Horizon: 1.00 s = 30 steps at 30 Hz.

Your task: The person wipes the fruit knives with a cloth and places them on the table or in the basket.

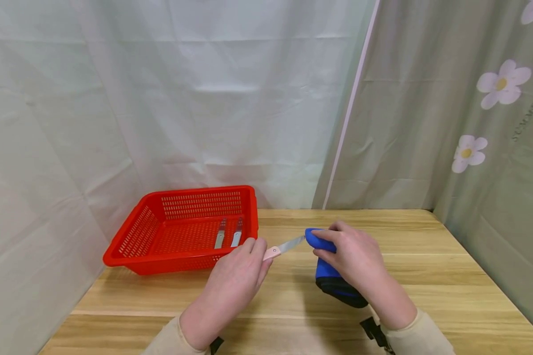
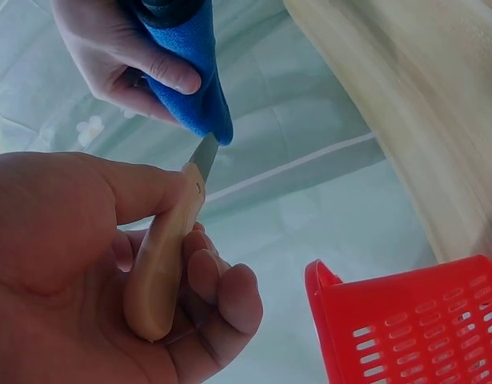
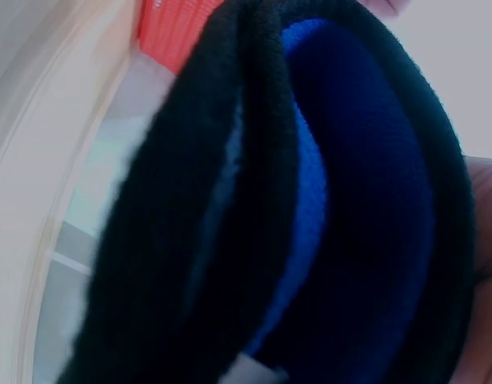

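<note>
My left hand (image 1: pixel 240 268) grips a small knife (image 1: pixel 291 244) by its pale handle, fingers curled round it in the left wrist view. The blade points right, its tip at a folded blue cloth (image 1: pixel 325 266) with black edging. Thumb and fingers of my right hand (image 1: pixel 353 251) pinch this cloth over the blade's end; whether the tip is covered or only touched is hard to tell. In the right wrist view the cloth's dark folds (image 3: pixel 266 184) fill most of the picture and hide the knife.
A red plastic basket (image 1: pixel 177 259) with slotted walls stands at the left of the wooden table (image 1: pixel 408 246). Inside lie two utensils with pale handles (image 1: pixel 236 239) and metal ends. Behind the table hangs a light curtain (image 1: pixel 231 98), with flowers printed at the right.
</note>
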### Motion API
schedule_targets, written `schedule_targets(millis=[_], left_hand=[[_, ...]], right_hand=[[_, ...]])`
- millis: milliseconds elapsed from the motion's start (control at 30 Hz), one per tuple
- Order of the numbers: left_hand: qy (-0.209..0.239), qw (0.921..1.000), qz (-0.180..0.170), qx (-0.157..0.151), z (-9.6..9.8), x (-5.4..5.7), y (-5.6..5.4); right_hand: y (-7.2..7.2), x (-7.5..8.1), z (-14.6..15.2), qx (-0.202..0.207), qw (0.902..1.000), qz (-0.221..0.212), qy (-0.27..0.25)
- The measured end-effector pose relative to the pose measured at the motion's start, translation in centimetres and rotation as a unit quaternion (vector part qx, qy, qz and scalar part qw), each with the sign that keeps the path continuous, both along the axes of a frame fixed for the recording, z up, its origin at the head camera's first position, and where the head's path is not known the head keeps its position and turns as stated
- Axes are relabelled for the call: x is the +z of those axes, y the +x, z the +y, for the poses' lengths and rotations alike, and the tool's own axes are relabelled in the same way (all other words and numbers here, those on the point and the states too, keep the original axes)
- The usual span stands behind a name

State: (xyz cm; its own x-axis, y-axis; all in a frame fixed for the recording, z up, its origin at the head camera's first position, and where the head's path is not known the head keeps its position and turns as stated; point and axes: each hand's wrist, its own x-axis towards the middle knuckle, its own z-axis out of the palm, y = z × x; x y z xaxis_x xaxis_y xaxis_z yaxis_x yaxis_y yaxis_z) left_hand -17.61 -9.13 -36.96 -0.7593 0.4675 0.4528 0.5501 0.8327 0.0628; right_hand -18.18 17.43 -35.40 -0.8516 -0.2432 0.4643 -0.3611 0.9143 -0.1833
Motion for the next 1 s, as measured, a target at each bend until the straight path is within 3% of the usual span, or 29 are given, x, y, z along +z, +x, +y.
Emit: schedule_targets(millis=[300, 600, 1000], left_hand=[[0.000, 1.0000, 0.007, -0.002, -0.1, 0.0, 0.0], [0.000, 0.9999, -0.012, -0.001, 0.0, 0.1, 0.0], [0.001, 0.9985, -0.054, -0.003, 0.1, 0.2, 0.1]], right_hand=[[0.1, 0.4, 0.1, -0.013, 0.9999, -0.006, -0.005], [0.8, 0.3, -1.3, 0.029, 0.9980, 0.056, 0.007], [1.8, 0.2, -3.1, 0.075, 0.9958, 0.051, 0.015]])
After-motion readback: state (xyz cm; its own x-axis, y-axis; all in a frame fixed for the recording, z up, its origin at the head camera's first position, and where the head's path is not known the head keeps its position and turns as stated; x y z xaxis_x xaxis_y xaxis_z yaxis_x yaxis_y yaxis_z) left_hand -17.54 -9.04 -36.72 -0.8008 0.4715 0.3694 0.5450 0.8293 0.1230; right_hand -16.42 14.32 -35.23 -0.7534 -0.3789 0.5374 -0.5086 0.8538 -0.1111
